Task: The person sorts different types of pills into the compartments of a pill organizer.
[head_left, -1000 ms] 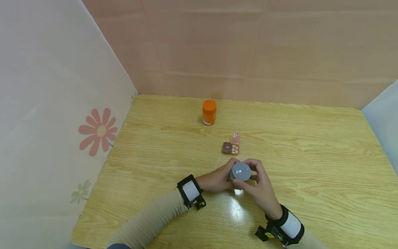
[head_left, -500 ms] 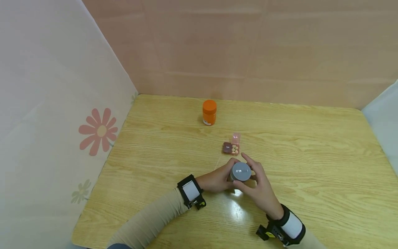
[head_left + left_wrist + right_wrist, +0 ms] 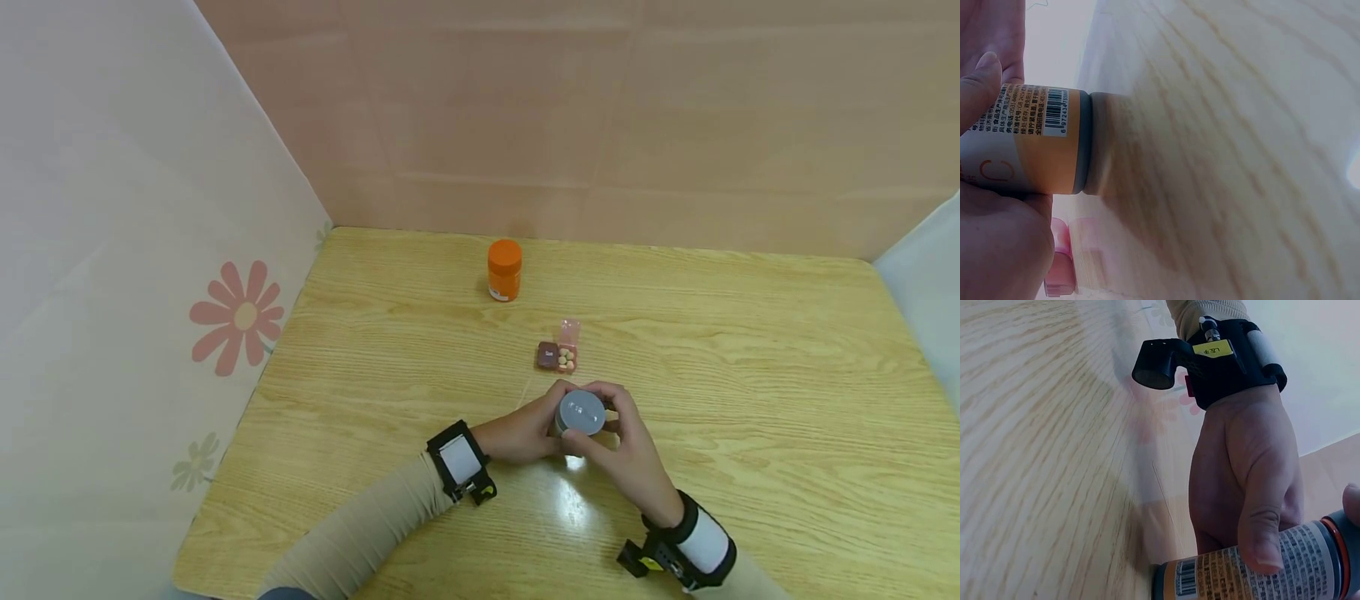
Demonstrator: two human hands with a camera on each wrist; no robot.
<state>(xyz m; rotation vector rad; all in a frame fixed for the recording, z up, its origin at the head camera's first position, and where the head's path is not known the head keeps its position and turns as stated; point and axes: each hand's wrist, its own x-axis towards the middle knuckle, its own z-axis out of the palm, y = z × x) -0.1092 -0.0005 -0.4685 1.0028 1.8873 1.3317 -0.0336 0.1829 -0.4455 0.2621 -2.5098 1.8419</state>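
A supplement bottle (image 3: pixel 581 412) with a grey lid stands upright on the wooden table between both hands. Its label is white and orange with a barcode; the left wrist view shows the bottle (image 3: pixel 1041 137) with its dark base down at the tabletop. My left hand (image 3: pixel 521 433) grips the body, its thumb lying across the label in the right wrist view. With curled thumb and fingers, my right hand (image 3: pixel 630 454) holds the grey lid from above. Just beyond the hands lies a small pill box (image 3: pixel 557 357), one compartment covered, the other uncovered and holding several round tablets.
An orange bottle (image 3: pixel 504 272) with an orange cap stands farther back on the wooden table (image 3: pixel 712 358). A pinkish backdrop (image 3: pixel 525 108) rises behind the table's far edge. At the left hangs a white flower-printed sheet (image 3: pixel 150 167).
Half a second ago my right index finger was stretched out away from the lid; now it is bent back onto it. The left hand and the bottle have stayed in place.
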